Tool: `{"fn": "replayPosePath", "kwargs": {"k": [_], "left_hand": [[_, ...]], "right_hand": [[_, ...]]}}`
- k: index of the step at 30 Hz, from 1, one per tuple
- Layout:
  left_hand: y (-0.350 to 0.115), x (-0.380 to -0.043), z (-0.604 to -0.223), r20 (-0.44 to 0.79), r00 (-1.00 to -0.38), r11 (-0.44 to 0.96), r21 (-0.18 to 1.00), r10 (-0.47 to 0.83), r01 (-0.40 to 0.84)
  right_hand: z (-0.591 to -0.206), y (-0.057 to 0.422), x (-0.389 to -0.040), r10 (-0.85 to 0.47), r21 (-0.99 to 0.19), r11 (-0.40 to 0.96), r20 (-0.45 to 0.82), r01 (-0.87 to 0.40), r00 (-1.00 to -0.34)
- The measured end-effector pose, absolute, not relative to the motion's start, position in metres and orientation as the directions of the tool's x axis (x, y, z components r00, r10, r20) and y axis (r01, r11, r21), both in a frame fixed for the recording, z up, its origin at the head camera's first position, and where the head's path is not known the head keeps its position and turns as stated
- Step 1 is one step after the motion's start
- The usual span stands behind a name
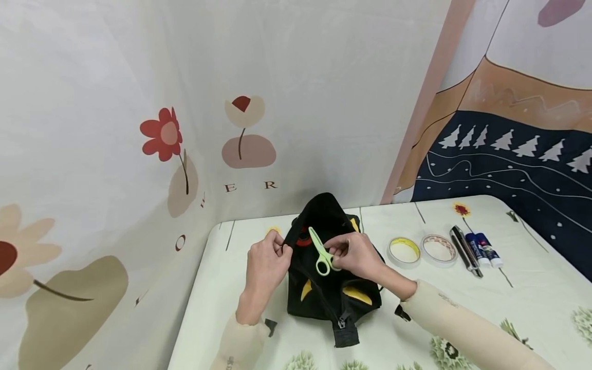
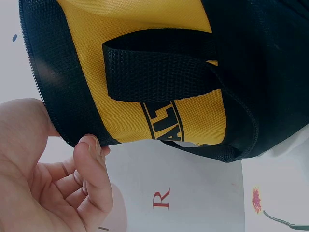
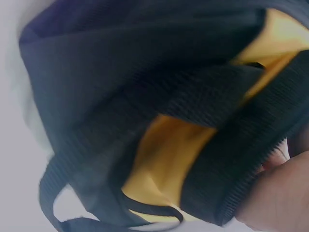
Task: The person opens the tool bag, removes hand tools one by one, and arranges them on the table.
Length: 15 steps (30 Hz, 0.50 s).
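A black and yellow zippered bag (image 1: 298, 304) stands on the table with its top unzipped and its mouth spread. My left hand (image 1: 267, 264) pinches the zipper edge at the left of the mouth between thumb and fingers; the left wrist view shows this edge beside a black webbing handle (image 2: 159, 75). Over the opening, my right hand (image 1: 358, 255) holds light green scissors (image 1: 318, 243) by the handle, blades pointing up and away. Inside the bag lies a red ring-shaped thing (image 1: 303, 238), partly hidden. In the right wrist view the bag hides the scissors and most of the fingers.
Right of the bag lie a yellow-cored tape roll (image 1: 404, 252), a clear tape roll (image 1: 438, 250), a dark pen-like item (image 1: 464, 251) and two blue-and-white glue sticks (image 1: 482, 250). A printed cloth covers the table (image 1: 208, 308). Fabric walls (image 1: 324, 103) stand behind and at left.
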<state>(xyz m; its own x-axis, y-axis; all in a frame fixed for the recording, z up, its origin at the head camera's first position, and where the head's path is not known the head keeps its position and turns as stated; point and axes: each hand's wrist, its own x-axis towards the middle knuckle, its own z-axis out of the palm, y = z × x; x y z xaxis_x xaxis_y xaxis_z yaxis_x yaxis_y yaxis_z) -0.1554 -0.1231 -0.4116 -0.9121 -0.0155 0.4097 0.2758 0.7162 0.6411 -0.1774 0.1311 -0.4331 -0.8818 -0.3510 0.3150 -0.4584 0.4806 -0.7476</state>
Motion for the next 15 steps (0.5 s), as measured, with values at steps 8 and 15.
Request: {"fn": "replayPosePath", "kwargs": {"k": [8, 15], "left_hand": [[-0.123, -0.155, -0.411, 0.412, -0.911, 0.718, 0.639, -0.015, 0.276], [-0.123, -0.154, -0.412, 0.412, -0.911, 0.722, 0.635, -0.014, 0.276]], "right_hand": [[-0.411, 0.143, -0.169, -0.296, -0.733, 0.485, 0.376, -0.477, -0.878], [-0.397, 0.157, -0.163, -0.244, -0.722, 0.498, 0.414, -0.48, -0.877]]}}
